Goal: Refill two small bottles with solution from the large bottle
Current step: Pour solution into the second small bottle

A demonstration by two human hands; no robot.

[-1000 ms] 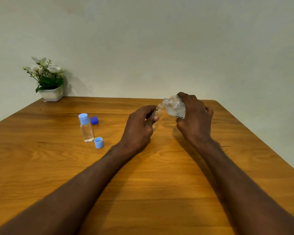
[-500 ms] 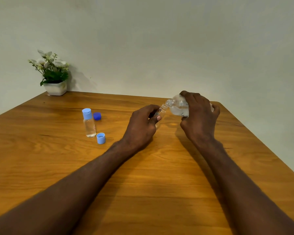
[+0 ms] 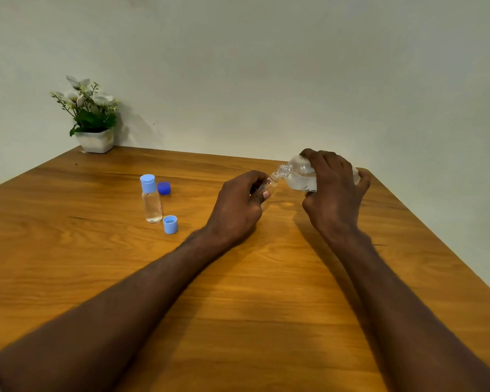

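Wooden table (image 3: 266, 321) fills the lower view, set against a plain pale wall (image 3: 266, 66). Over its far part the right hand (image 3: 334, 193) grips the large bottle (image 3: 299, 176), fingers curled over its top, and holds it tipped with the open neck pointing down toward the left hand (image 3: 238, 207). That hand is wrapped round a small open bottle (image 3: 268, 185); only its threaded mouth shows past the thumb, touching or just under the large bottle's neck, and the view is too small to tell whether liquid is running. Well to the left of the left hand stands a capped small bottle (image 3: 151, 199), upright with clear liquid inside. Just beside it lie a light blue cap (image 3: 170, 224) and, farther back, a dark blue cap (image 3: 164, 188). Beyond those, at the table's far corner, sits a potted plant (image 3: 92, 117).
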